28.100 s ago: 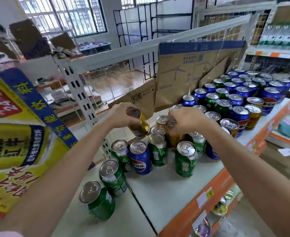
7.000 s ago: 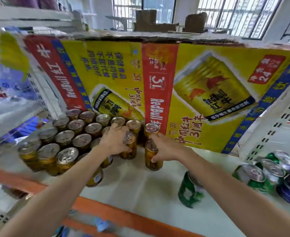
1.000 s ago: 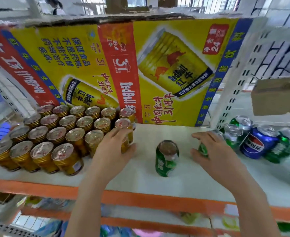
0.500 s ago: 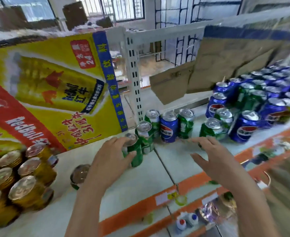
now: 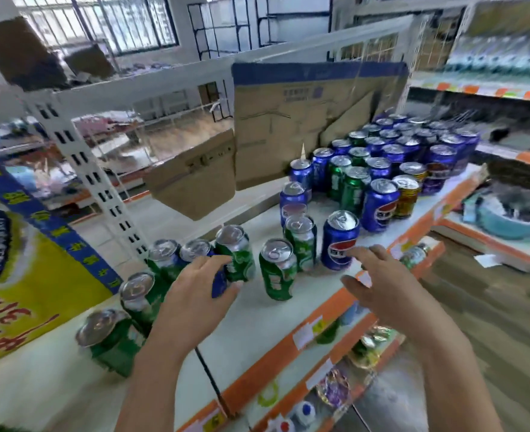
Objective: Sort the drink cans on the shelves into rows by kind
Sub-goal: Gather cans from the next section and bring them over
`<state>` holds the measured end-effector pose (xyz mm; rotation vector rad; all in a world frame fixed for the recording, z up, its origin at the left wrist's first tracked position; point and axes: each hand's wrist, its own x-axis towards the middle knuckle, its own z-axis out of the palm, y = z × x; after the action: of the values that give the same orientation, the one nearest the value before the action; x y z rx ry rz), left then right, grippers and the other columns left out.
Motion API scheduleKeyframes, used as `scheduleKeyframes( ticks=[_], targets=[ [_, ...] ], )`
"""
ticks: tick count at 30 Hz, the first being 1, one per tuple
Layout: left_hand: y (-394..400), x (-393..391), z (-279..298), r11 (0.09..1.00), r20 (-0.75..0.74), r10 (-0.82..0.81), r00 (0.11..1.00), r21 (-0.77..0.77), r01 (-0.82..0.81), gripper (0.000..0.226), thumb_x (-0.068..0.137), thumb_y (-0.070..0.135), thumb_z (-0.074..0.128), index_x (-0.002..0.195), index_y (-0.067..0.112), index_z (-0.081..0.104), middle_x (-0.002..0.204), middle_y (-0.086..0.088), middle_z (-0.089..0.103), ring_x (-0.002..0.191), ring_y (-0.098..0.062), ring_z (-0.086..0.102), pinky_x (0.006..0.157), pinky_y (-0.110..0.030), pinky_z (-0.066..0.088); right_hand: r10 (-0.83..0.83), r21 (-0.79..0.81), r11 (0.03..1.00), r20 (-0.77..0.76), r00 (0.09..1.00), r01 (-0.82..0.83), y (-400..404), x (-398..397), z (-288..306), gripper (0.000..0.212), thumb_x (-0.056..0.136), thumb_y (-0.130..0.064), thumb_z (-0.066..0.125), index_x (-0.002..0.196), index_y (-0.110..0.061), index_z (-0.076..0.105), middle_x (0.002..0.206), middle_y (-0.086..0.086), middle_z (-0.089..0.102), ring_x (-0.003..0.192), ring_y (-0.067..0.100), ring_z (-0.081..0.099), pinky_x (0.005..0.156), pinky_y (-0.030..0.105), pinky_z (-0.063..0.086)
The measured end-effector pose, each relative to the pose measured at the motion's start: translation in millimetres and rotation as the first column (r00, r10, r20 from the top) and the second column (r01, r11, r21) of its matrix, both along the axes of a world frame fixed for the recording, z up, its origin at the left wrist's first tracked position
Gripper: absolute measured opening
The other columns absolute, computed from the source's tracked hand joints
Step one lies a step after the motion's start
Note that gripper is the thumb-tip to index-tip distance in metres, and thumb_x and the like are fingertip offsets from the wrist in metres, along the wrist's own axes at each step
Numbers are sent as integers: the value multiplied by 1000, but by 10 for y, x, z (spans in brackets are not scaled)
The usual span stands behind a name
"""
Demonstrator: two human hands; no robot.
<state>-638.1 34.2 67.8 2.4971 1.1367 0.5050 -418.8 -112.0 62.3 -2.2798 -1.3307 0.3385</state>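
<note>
White shelf (image 5: 251, 322) with an orange front edge carries loose cans before a cardboard sheet (image 5: 288, 120). Left hand (image 5: 195, 294) reaches over a blue can (image 5: 218, 280), fingers spread and relaxed against it, gripping nothing; green cans (image 5: 235, 254) stand just beside and behind. Right hand (image 5: 382, 285) hovers released, fingertips near an upright blue Pepsi can (image 5: 340, 241). One green can (image 5: 277, 269) stands between the hands, label blurred.
</note>
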Motion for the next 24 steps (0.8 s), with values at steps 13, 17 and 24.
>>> scheduleKeyframes(
  ticks=[13,17,24],
  targets=[
    [49,468,-109,998,73,34,997,-55,-30,46,88,39,60,131,28,49,126,12,51,116,-8,48,98,-25,39,97,-9,995,35,995,-97,238,516,-36,47,95,-32,49,138,-22,36,124,2,44,111,19,48,84,24,40],
    [69,554,-64,999,72,18,997,-28,-16,45,89,38,58,132,26,49,126,11,50,115,-9,47,92,-21,37,91,18,996,28,995,-92,288,603,-5,46,95,-31,50,137,-21,37,122,2,44,108,20,50,78,23,37],
    [51,851,20,996,108,-93,990,-9,94,39,89,33,60,127,26,53,121,10,53,110,-9,49,85,-19,33,15,43,999,16,1000,-16,59,606,7,46,94,-32,52,137,-23,37,130,-1,42,113,18,48,84,24,40]
  ],
)
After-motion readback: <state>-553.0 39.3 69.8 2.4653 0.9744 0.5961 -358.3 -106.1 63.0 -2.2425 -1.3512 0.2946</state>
